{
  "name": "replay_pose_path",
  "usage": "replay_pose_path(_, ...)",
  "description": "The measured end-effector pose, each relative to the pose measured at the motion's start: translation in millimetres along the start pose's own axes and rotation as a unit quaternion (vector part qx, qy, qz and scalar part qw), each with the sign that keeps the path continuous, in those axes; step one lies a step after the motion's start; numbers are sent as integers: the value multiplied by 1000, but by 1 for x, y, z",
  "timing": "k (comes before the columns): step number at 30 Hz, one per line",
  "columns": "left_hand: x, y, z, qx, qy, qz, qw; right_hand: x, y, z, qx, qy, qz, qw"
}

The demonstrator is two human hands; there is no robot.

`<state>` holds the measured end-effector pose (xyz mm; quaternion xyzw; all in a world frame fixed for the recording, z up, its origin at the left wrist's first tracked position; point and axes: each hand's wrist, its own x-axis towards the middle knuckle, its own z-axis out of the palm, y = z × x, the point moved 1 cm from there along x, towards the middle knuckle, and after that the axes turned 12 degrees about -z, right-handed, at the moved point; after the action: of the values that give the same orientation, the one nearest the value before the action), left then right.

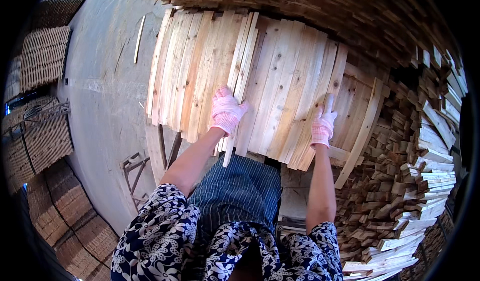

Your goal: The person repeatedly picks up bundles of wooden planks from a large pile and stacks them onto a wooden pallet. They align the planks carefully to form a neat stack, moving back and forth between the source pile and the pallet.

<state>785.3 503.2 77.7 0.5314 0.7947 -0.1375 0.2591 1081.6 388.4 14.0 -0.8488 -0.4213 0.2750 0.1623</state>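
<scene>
Pale wooden boards (270,86) lie side by side across a waist-high stand in front of me. A few narrow wooden slats (243,56) rest on top of them, running away from my body. My left hand (227,112), in a pink knitted glove, is bent over these slats, with the fingers on one side and the thumb on the other. The undersides of its fingers are hidden. Farther right, my right hand (323,123), in a matching glove, lies on the boards near their right end, its fingers stretched forward and the thumb apart.
A wooden frame piece (364,128) stands out at the stand's right. Stacked timber (390,156) rises along the right and far side. Bundled slats (45,56) line the left, beyond a concrete floor (100,91) with a loose stick (139,40). A metal rack (134,173) stands near left.
</scene>
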Motion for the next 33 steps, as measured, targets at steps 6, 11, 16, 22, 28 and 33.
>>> replay_pose_path(6, -4, -4, -5, -89, -38, -7, 995, 2, -39, -36, -214, 21, -125, 969)
replay_pose_path(11, -40, -4, 40, -248, -244, 113, 931, -51, -141, 33, 343, -60, -143, 926)
replay_pose_path(16, -44, -46, 69, -437, -426, 33, 792, -59, -161, -1, 188, -198, -15, 962)
replay_pose_path(22, -64, -53, 34, -436, -161, 128, 876, -45, -113, -3, 72, -84, -137, 984)
replay_pose_path(28, -14, -85, 22, -41, 18, -10, 999, -38, -82, 27, -181, 16, -182, 966)
replay_pose_path(33, -14, -58, 11, -44, 97, 102, 989, 1, -111, 21, -195, 5, -180, 964)
